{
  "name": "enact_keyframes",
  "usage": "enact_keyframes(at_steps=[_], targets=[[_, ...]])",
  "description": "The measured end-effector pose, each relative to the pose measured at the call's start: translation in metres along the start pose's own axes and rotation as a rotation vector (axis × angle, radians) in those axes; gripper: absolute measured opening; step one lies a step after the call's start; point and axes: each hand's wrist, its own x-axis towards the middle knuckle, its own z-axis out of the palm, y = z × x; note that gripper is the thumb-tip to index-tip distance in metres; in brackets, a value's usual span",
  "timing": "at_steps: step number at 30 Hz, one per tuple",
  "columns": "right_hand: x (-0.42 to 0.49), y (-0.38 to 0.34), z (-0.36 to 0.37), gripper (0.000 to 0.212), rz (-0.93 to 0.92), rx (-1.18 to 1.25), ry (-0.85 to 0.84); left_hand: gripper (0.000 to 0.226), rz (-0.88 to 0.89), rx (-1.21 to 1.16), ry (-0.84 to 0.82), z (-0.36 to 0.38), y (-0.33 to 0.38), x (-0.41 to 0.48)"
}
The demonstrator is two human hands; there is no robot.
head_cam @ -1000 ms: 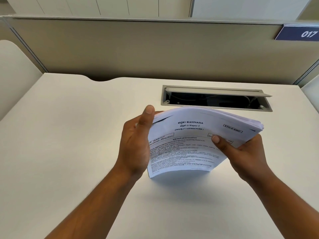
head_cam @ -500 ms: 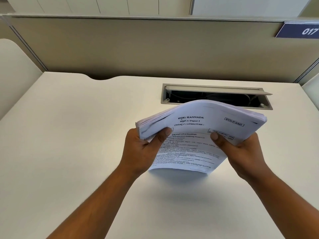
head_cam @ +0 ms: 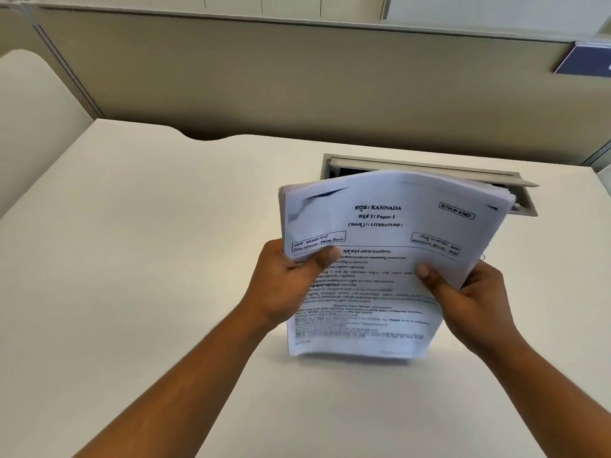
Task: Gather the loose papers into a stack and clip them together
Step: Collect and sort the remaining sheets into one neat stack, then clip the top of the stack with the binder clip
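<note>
the stack of papers stands tilted, its bottom edge at the white table. left hand and right hand grip its sides, thumbs on the printed front. cable hatch behind.

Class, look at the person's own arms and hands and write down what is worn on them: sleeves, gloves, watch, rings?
Nothing worn shows. The left hand and right hand have no gloves, and no rings on the fingers in view. The left forearm and right forearm are bare to the frame edge: no sleeves, watch or bracelet.
</note>
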Motion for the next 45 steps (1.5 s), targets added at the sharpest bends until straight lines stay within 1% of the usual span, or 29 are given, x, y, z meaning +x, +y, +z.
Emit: enact_keyframes(at_steps=[4,7,9,13,16,19,22,24,28,34,36,37,41,45], targets=[[0.002,0.014,0.002,0.018,0.131,0.033,-0.021,0.025,-0.125,-0.159,0.020,-0.001,-0.011,0.001],[0.001,0.034,0.007,0.019,0.262,0.067,-0.050,0.015,-0.163,-0.236,0.087,-0.003,-0.028,0.005],[0.003,0.049,0.010,0.022,0.334,0.082,-0.066,0.010,-0.175,-0.245,0.116,-0.004,-0.043,0.009],[0.007,0.070,0.016,0.032,0.440,0.133,-0.116,0.018,-0.203,-0.174,0.156,-0.002,-0.074,0.019],[0.011,0.082,0.016,0.033,0.478,0.060,-0.122,0.021,-0.214,-0.158,0.149,0.001,-0.090,0.026],[0.016,0.092,0.011,0.028,0.506,-0.095,-0.131,0.022,-0.212,-0.159,0.141,0.000,-0.100,0.031],[0.022,0.100,0.000,0.034,0.596,-0.138,-0.028,0.027,-0.151,-0.091,0.122,-0.003,-0.106,0.035],[0.028,0.103,-0.012,0.036,0.615,-0.177,0.053,0.027,-0.120,-0.049,0.127,-0.005,-0.114,0.037],[0.046,0.100,-0.040,0.028,0.611,-0.199,0.230,0.020,-0.096,0.013,0.122,-0.011,-0.135,0.041],[0.086,0.093,-0.086,0.025,0.614,-0.122,0.574,0.030,-0.066,0.057,0.105,-0.012,-0.144,0.042],[0.097,0.091,-0.096,0.021,0.631,-0.110,0.655,0.033,-0.052,0.083,0.097,-0.011,-0.144,0.041],[0.101,0.090,-0.098,0.019,0.653,-0.097,0.663,0.034,-0.045,0.094,0.094,-0.011,-0.144,0.041],[0.115,0.090,-0.102,0.024,0.751,-0.028,0.651,0.030,-0.037,0.095,0.100,-0.010,-0.148,0.040],[0.120,0.093,-0.103,0.019,0.779,-0.051,0.627,0.028,-0.045,0.090,0.114,-0.008,-0.148,0.040]])
